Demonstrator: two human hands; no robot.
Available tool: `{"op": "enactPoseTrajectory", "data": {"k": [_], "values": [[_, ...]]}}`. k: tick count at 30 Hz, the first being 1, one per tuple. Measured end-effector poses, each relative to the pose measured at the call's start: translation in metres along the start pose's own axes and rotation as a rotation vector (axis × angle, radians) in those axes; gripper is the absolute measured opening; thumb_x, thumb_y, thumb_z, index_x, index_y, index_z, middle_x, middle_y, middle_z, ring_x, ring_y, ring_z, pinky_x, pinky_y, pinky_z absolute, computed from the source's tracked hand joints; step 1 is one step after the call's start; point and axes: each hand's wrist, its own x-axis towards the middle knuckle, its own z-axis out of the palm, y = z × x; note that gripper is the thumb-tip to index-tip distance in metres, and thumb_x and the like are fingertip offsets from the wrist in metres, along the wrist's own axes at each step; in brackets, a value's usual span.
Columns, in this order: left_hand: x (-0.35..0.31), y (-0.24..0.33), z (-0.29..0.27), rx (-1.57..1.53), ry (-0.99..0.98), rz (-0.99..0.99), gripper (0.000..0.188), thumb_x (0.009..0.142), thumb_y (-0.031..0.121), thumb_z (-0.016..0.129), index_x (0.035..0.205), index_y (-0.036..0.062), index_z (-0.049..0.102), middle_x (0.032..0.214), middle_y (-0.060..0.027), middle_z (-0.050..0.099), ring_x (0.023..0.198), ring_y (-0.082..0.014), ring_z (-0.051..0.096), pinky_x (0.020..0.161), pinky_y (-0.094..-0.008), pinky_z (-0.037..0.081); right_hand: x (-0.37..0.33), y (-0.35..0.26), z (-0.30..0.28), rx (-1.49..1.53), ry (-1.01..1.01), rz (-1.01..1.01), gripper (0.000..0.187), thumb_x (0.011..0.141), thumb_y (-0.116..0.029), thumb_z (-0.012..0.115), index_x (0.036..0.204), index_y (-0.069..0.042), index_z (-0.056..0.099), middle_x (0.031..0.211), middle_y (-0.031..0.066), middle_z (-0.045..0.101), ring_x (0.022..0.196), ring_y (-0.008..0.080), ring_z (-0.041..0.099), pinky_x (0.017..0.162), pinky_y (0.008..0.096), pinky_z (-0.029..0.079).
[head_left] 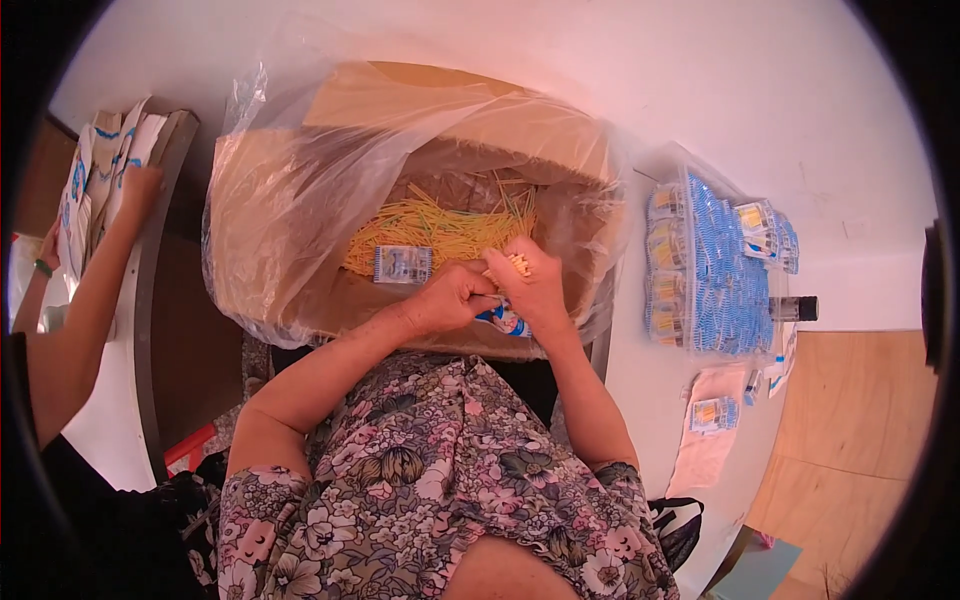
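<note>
Both my hands meet over the near edge of an open cardboard box [270,290] lined with clear plastic. My right hand [535,285] is closed round a bundle of thin pale-yellow sticks [519,265], whose ends show above the fingers. Beside it, my left hand [452,298] pinches at a small clear packet with blue print [510,320], which hangs under both hands and is partly hidden by them. Inside the box lies a loose heap of thin yellow sticks [420,222], some greenish. Another small clear packet with blue edging [403,264] rests on the heap's near side.
Right of the box, a clear bin [655,170] holds many blue-edged packets [725,270]. Near it are a dark cylinder [794,309] and a pink cloth [700,460] bearing a packet [714,414]. At left, another person's hands [140,190] handle printed paper bags [100,180].
</note>
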Motion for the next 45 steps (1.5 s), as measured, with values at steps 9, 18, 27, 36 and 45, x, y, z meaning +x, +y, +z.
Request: {"op": "enactPoseTrajectory", "data": {"k": [9,18,27,36,45], "values": [[-0.01,-0.011,-0.03,-0.459,0.116,-0.365,0.009,0.074,-0.001,0.068,0.083,0.0,0.069,0.094,-0.0044,0.059,0.084,-0.0121,0.056,0.071,-0.024,0.045,-0.016,0.062,-0.011,-0.352,-0.161,0.035,0.016,0.078,-0.015,0.058,0.071,-0.001,0.055,0.063,0.0138,0.057,0.059,0.0292,0.057,0.055,0.0372,0.046],[-0.007,0.002,-0.041,-0.554,0.124,-0.411,0.013,0.077,0.001,0.067,0.089,0.0019,0.07,0.102,-0.0046,0.059,0.094,-0.0112,0.054,0.082,-0.0243,0.044,0.001,-0.009,-0.042,0.326,-0.199,0.303,0.022,0.082,-0.022,0.061,0.07,-0.004,0.055,0.057,0.0017,0.051,0.047,0.0087,0.045,0.042,0.0254,0.035],[0.002,0.011,-0.036,-0.462,-0.02,-0.359,0.013,0.075,0.002,0.068,0.088,0.0028,0.07,0.106,-0.0051,0.058,0.097,-0.0127,0.053,0.081,-0.0251,0.044,0.011,-0.033,-0.031,0.117,-0.066,0.069,0.021,0.082,-0.016,0.063,0.068,-0.004,0.054,0.058,-0.0021,0.051,0.053,0.0047,0.044,0.047,0.0223,0.036],[0.004,0.018,-0.022,-0.669,0.011,-0.531,0.016,0.081,0.007,0.065,0.096,0.0012,0.069,0.098,-0.0036,0.064,0.091,-0.0108,0.057,0.083,-0.0244,0.044,0.003,-0.059,-0.045,-0.165,-0.146,-0.027,0.019,0.077,-0.017,0.069,0.076,-0.003,0.056,0.06,0.001,0.053,0.054,0.006,0.045,0.05,0.0225,0.038],[0.027,0.024,0.025,-0.419,-0.244,-0.543,0.023,0.083,0.012,0.061,0.101,-0.0015,0.064,0.094,-0.0015,0.064,0.087,-0.0102,0.057,0.078,-0.0257,0.046,-0.065,-0.017,-0.066,-0.201,0.192,-0.272,0.015,0.076,-0.008,0.069,0.088,-0.003,0.064,0.078,0.0092,0.062,0.073,0.0195,0.06,0.064,0.0283,0.046]]}}
